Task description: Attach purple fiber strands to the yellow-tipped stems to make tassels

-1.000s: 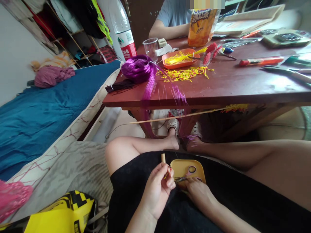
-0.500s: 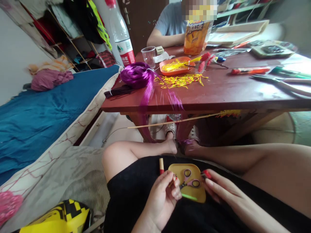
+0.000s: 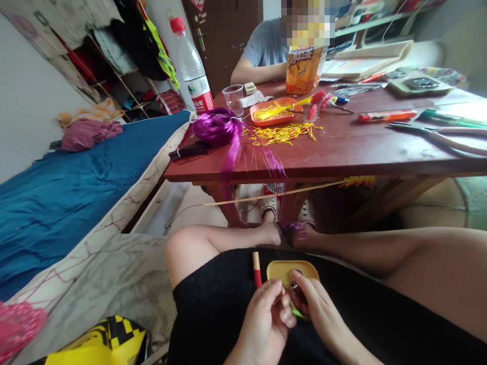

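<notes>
My left hand (image 3: 266,319) is closed round a short stick (image 3: 256,268), tan at the top and red lower down, which pokes up from my fist. My right hand (image 3: 315,309) lies over a small yellow tray (image 3: 283,269) on my lap, its fingertips pinched close to my left fingers. The small scissors seen in the tray before are mostly hidden under my right hand. What the right fingers pinch is too small to make out.
A dark red table (image 3: 342,147) stands ahead with a purple fibre bundle (image 3: 216,126), yellow strips (image 3: 285,133), an orange tray (image 3: 277,111), a plastic cup (image 3: 233,96), a bottle (image 3: 190,66) and tools. Another person (image 3: 266,50) sits opposite. A blue-covered bed (image 3: 68,192) lies on the left.
My right hand has moved left from the tray's right side onto the tray, meeting my left hand and covering the scissors. The stick stays in my left hand.
</notes>
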### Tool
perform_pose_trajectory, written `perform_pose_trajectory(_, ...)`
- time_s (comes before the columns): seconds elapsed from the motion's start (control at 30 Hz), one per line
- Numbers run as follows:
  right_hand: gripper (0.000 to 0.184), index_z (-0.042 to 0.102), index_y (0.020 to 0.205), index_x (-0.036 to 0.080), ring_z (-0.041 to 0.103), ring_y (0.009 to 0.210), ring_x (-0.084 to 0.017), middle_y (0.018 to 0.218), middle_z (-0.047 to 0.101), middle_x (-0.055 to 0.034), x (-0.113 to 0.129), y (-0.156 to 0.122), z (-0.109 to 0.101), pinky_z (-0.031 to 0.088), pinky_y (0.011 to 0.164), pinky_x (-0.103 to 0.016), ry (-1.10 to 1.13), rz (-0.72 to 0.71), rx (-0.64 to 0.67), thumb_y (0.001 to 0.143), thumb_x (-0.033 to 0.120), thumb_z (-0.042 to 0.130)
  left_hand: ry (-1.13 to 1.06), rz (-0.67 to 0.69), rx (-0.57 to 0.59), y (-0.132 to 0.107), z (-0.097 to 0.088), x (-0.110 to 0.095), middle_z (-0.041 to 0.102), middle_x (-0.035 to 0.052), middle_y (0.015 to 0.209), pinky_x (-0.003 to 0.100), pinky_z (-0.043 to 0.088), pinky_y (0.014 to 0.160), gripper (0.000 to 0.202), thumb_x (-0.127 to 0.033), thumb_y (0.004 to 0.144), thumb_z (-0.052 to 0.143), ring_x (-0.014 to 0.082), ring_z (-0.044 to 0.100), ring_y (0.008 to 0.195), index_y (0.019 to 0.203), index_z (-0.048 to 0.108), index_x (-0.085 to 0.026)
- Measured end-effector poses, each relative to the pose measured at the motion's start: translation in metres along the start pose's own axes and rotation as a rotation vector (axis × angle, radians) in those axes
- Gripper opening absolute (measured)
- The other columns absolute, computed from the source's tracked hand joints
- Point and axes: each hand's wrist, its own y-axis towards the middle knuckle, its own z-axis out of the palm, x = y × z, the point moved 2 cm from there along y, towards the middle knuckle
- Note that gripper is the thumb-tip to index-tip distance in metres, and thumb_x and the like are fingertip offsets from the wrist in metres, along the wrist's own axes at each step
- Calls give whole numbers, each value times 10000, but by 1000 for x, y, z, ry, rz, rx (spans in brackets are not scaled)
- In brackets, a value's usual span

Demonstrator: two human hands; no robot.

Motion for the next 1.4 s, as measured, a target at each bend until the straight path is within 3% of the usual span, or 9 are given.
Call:
perform_pose_trajectory(0.3,540,465,486,186,403,493,-132,495,441,16,-3,2,-1,334,468,-247,-70,-72,-25,676,691,456,-42,13,-7,6,-3,9,487,-39,465,183,222,412,299,-250,573,775,35,374,367,556,502,-129)
perform_pose_trajectory(1.4,516,411,488,191,324,456,-101,470,386,38,-6,3,1,263,423,-227,-62,-113,52,734,644,436,-13,-38,-20,0,2,5,494,-39,470,179,257,421,297,-254,528,793,41,383,384,561,527,-126)
